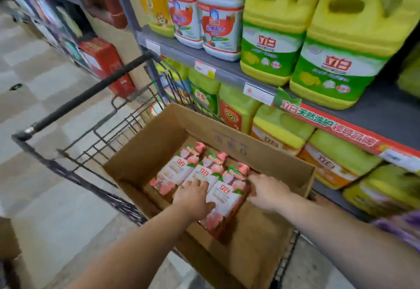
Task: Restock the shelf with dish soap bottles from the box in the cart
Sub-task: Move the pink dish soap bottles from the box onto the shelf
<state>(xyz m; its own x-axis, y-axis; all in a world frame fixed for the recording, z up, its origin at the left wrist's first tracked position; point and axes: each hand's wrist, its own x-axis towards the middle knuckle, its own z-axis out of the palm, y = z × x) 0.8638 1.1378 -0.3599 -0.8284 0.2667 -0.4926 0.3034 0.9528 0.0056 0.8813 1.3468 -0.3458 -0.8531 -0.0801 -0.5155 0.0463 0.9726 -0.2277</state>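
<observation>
two hands on the bottle by the box's right wall

three pink dish soap bottles lie flat, side by side on the floor of the cardboard box, pump heads toward its far wall. the box sits in the wire cart, drawn up just beside the shelf.

the nearest bottle lies closest to the box's right wall. the left hand rests with its fingers spread fairly flat over the middle bottle, thumb against the nearest bottle's left edge. the right hand sits at that bottle's right shoulder, fingers tucked down beside it. blur hides whether they have closed round it.

the step looks like lifting the nearest bottle out. to do it well, i would work the fingers under both long edges before raising it, since the wrap looks glossy and likely slippery. lift straight up so it clears the right wall and does not drag the middle bottle along. grip the body, not the pump, which may turn or snap. the third bottle can wait. on the shelf, the yellow jugs crowd the front edge, so pick the gap first.
</observation>
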